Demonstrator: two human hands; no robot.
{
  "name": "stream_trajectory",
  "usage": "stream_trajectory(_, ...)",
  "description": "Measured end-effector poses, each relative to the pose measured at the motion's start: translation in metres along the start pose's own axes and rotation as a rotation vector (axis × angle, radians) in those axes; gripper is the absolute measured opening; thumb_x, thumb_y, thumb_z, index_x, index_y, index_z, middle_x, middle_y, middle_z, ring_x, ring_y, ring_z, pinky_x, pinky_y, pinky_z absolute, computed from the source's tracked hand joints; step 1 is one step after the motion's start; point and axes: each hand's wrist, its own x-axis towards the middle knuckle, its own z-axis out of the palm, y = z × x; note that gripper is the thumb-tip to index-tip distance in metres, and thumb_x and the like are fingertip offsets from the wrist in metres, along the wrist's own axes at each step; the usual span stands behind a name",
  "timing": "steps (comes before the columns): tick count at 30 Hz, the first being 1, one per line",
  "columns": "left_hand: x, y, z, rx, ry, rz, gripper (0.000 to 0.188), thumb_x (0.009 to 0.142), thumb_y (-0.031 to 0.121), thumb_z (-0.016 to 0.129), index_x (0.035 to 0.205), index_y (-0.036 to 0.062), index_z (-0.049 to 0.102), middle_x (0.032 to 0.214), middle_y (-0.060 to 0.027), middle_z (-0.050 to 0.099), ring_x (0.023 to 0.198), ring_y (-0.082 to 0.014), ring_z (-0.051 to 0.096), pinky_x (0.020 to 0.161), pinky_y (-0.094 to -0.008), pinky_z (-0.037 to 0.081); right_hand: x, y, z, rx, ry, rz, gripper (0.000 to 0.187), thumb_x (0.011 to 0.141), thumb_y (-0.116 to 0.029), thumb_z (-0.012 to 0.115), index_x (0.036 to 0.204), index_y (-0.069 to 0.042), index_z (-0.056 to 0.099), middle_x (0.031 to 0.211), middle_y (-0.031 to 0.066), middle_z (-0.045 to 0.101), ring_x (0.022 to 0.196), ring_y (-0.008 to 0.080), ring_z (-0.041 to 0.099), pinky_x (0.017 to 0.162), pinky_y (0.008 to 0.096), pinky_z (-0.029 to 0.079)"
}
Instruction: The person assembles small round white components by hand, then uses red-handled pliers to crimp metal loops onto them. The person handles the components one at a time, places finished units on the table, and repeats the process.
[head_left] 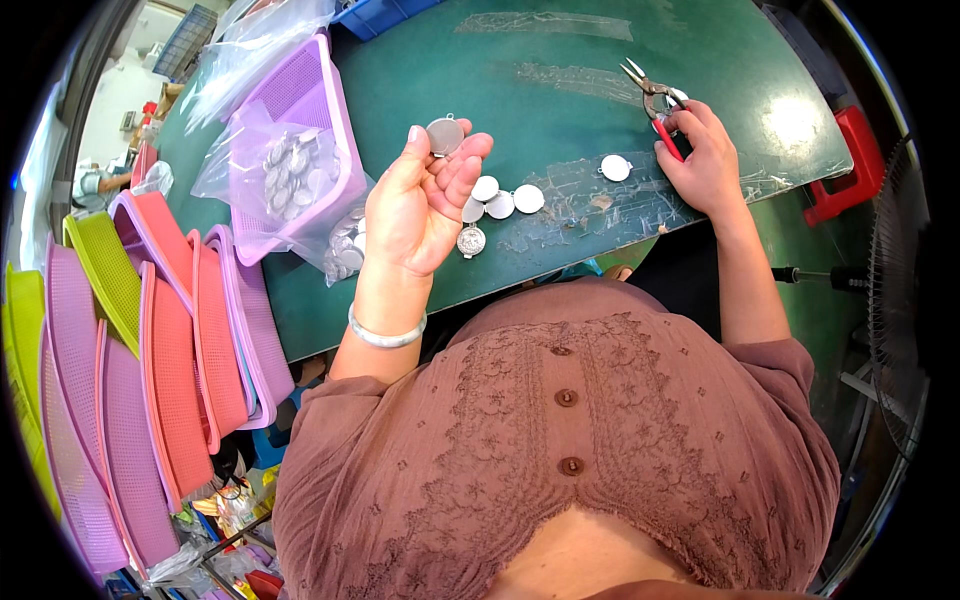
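Observation:
My left hand [420, 200] is raised palm up over the near part of the table, its thumb and fingers closed on a round silver pendant [445, 135] with a small loop on top. Just right of it, several more round pendants [500, 205] lie in a cluster, and one with a patterned face [471, 241] sits nearest the edge. At the right, my right hand [698, 150] grips pliers [655, 98] by their red handles, the pointed jaws apart and facing away from me. A pale disc shows beside the pliers, partly hidden. One lone pendant [616, 168] lies left of this hand.
On the left stands a purple basket [345, 130] with a clear bag of silver discs [295, 175]; another bag of discs [350, 245] rests beside it. Stacked plastic baskets [180, 380] fill the lower left. Worn tape marks the green table [420, 60]. A red stool [850, 165] and a fan [890, 300] stand right.

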Motion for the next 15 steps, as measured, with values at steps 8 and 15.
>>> stream_trajectory(8,-0.0009,-0.0003,0.0034,-0.089,0.021,-0.033,0.037,0.094,0.024,0.037,0.108,-0.0096,0.044,0.099,-0.0238,0.057,0.089,-0.0255,0.062,0.076,-0.0295,0.055,-0.0001,0.0003,0.0003,-0.003,0.003,-0.003,0.017,0.065,-0.013,0.063,0.079,-0.005,0.055,0.096,0.0094,0.054,0.091,0.0293,0.053,0.075,0.0371,0.044)
stream_trajectory(15,-0.0006,0.0003,-0.0019,-0.107,-0.047,-0.045,0.037,0.095,0.024,0.036,0.113,-0.0083,0.042,0.103,-0.0242,0.057,0.093,-0.027,0.061,0.079,-0.0321,0.054,0.0,-0.0002,-0.0004,-0.002,-0.007,0.009,0.017,0.065,-0.013,0.064,0.079,-0.006,0.055,0.097,0.0092,0.054,0.091,0.029,0.053,0.075,0.037,0.044)
